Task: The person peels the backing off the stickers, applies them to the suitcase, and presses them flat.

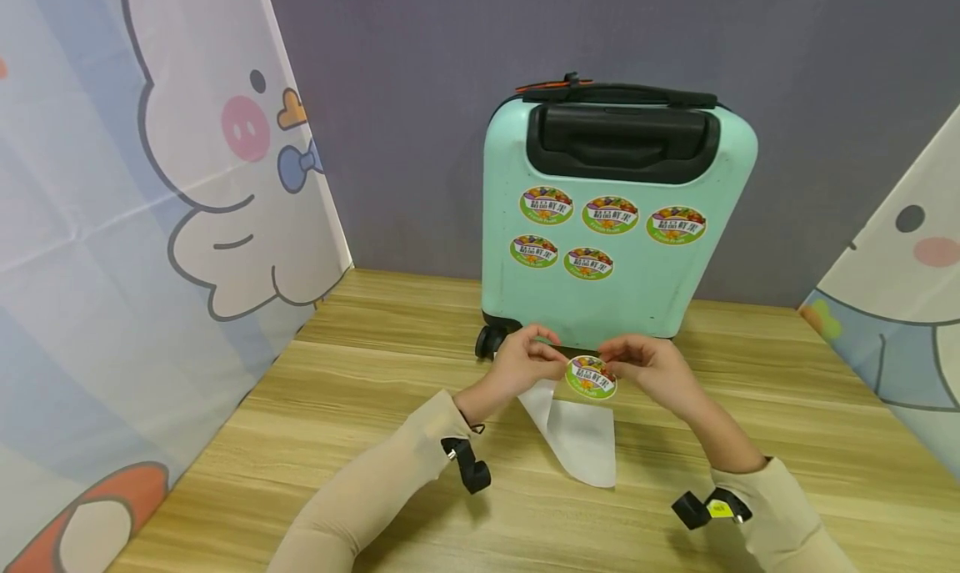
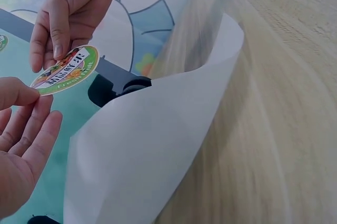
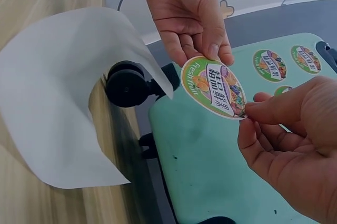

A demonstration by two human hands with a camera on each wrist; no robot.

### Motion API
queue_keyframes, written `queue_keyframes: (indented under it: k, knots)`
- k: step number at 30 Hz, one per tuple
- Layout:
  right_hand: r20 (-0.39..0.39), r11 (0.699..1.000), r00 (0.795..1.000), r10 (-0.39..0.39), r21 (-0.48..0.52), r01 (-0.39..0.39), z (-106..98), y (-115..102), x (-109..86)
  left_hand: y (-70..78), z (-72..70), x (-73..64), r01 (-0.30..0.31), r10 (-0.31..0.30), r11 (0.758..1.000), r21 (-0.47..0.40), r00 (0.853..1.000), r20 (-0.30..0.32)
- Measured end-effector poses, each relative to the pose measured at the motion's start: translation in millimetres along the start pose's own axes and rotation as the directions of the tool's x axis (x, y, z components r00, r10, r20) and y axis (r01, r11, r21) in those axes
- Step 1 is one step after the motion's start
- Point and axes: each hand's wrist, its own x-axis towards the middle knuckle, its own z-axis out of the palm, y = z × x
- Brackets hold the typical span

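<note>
An oval fruit sticker with a green lower rim is stretched between both hands, just before the lower edge of a mint suitcase. My left hand pinches its left edge between thumb and fingers. On the opposite edge, my right hand pinches it the same way, as the right wrist view confirms with the sticker face visible. A white sheet of paper curls up from the table below the left hand; whether that hand touches it I cannot tell.
Several matching stickers are stuck on the upright suitcase in two rows. It has a black handle and a black wheel. Behind it stands a grey wall, with cartoon-printed curtains at both sides of the wooden table.
</note>
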Motion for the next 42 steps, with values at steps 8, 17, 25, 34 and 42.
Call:
queue_keyframes:
  k: [8, 17, 25, 34, 42]
  knots:
    - [-0.02, 0.999, 1.0, 0.008, -0.048, -0.009, -11.4, -8.3, 2.9, 7.3, 1.7, 12.4, 0.012, -0.011, 0.999, -0.044, 1.0, 0.023]
    - [-0.022, 0.997, 1.0, -0.001, -0.079, -0.001, -23.3, -12.1, 8.1, 11.4, 6.0, 24.8, 0.019, -0.016, 0.994, -0.105, 0.999, 0.036]
    - [-0.036, 0.993, 0.999, -0.013, -0.116, 0.008, -32.6, -18.3, 12.1, 18.8, 9.8, 31.5, -0.001, 0.004, 0.995, -0.101, 0.999, 0.036]
    - [-0.069, 0.984, 0.997, -0.036, -0.174, 0.024, -42.8, -23.1, 16.8, 28.0, 13.7, 39.7, -0.025, 0.028, 0.994, -0.107, 0.999, 0.026]
    - [-0.091, 0.976, 0.995, -0.035, -0.215, 0.015, -51.8, -27.4, 20.0, 32.6, 17.2, 44.5, -0.032, 0.039, 0.985, -0.169, 0.999, 0.037]
